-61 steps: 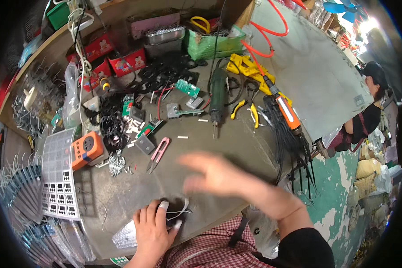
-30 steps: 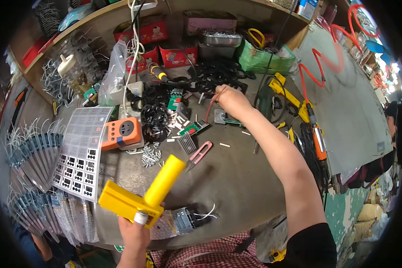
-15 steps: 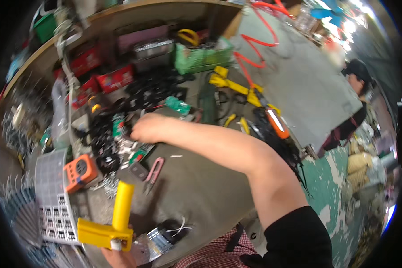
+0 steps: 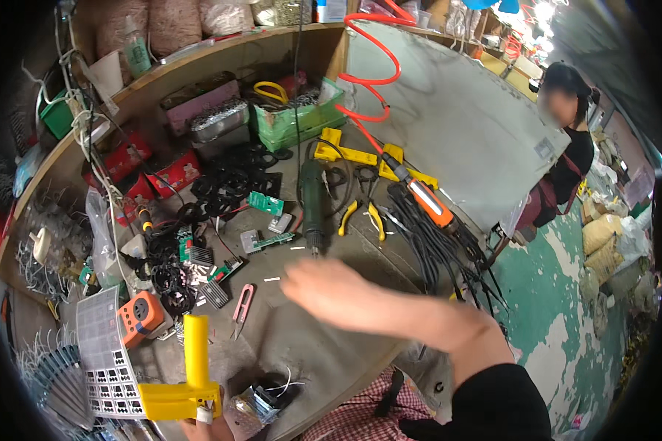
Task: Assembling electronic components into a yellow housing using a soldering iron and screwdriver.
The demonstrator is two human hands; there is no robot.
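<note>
At the lower left, my left hand (image 4: pixel 198 428) is wrapped round the base of a yellow T-shaped plastic housing (image 4: pixel 196 367), tube upward, with a white piece at its lower corner. My right hand (image 4: pixel 320 292) is over the middle of the table, seen from the back, fingers curled; what they hold, if anything, is hidden. Just beyond it lies the tip of a dark green electric screwdriver (image 4: pixel 312 198). Pink-handled snips (image 4: pixel 243 309) lie between my hands. Small green circuit boards (image 4: pixel 265 202) and metal heat sinks (image 4: pixel 215 295) are spread left of the screwdriver.
Yellow-handled pliers (image 4: pixel 376 220), an orange tool (image 4: pixel 429 203) on a red coiled hose and black cables (image 4: pixel 412 242) lie at the right. Black rings (image 4: pixel 235 173) are heaped before a green box (image 4: pixel 294 121). An orange socket block (image 4: pixel 140 317) stands left. A person (image 4: pixel 570 140) is at the far right.
My right hand has drawn back from the circuit boards at the left toward the middle right of the table. My left hand keeps its hold on the yellow housing. The view has shifted.
</note>
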